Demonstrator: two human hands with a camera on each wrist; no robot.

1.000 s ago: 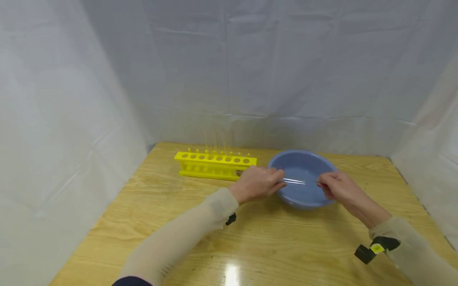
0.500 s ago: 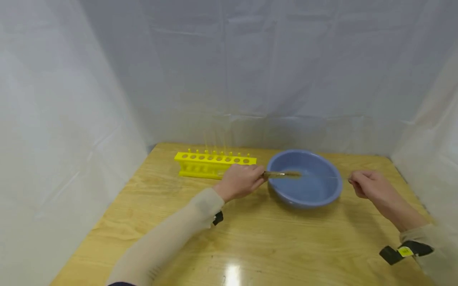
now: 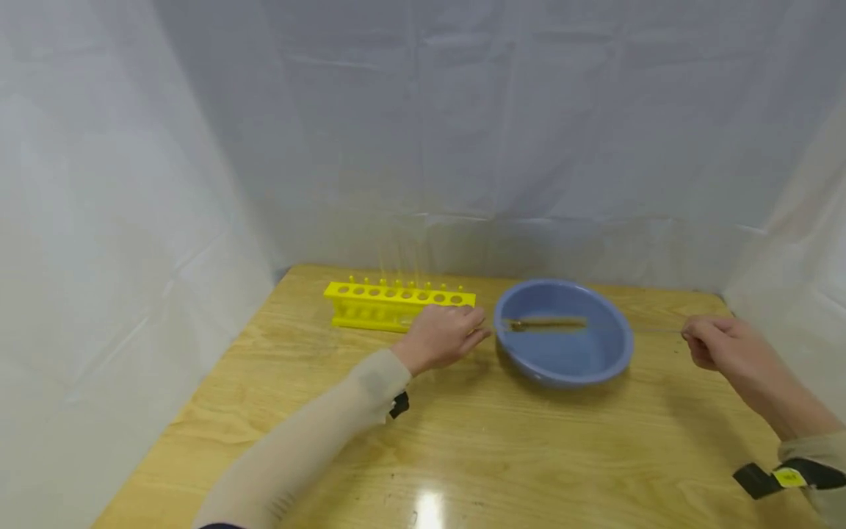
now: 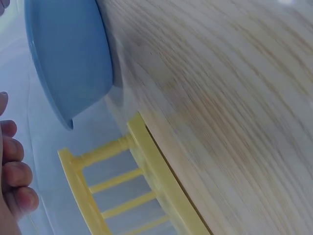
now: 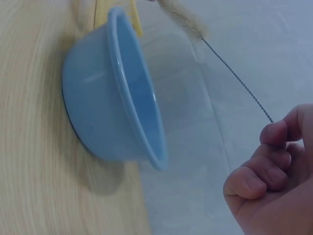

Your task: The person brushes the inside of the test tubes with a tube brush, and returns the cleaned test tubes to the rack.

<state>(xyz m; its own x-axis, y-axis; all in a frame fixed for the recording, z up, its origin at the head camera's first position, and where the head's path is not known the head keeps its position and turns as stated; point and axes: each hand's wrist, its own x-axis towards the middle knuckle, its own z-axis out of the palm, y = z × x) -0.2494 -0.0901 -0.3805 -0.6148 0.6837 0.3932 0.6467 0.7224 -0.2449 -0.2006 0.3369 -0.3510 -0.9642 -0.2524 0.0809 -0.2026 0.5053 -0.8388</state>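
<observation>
My left hand (image 3: 444, 334) grips a clear glass test tube lying level in front of the rack, mostly hidden by the fingers; its right part (image 3: 501, 323) pokes out toward the blue basin (image 3: 562, 367). A test tube brush (image 3: 551, 323) stretches level over the basin, its tan bristles largely to the right of the left hand. Out past the basin's right side, my right hand (image 3: 734, 349) pinches the brush's thin wire. In the right wrist view, the twisted wire (image 5: 237, 78) runs from thumb and forefinger up to the bristles. Curled left fingers (image 4: 14, 166) show at the left wrist view's edge.
A yellow test tube rack (image 3: 399, 295) stands behind the left hand, with a row of round holes and upright pegs. Several faint clear tubes rise at its back. The wooden table (image 3: 496, 455) is walled by pale plastic sheeting (image 3: 463, 132).
My right hand has moved far to the right, drawing the brush's bristles rightward out of the tube and over the basin. The left hand has shifted left with the test tube.
</observation>
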